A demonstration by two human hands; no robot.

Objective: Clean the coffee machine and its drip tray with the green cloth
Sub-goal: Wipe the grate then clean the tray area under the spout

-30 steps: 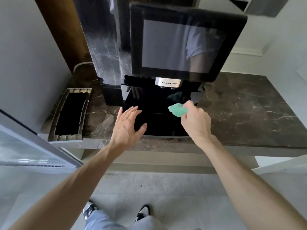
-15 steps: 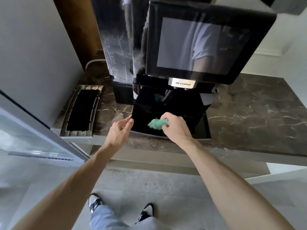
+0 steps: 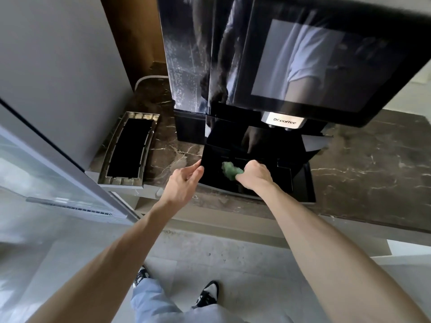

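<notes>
Dark marble counter (image 3: 361,164), white cable (image 3: 149,78), grey tiled floor (image 3: 233,259)

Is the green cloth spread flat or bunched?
Bunched: the green cloth protrudes as a crumpled wad from the right hand's grip.

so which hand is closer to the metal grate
Left. The left hand grips the drip tray's left edge, right of the metal grate; the right hand holds the green cloth farther right.

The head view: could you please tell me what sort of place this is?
Probably a kitchen or office pantry: a Dr.coffee coffee machine stands on a dark marble counter, above a pale tiled floor.
</notes>
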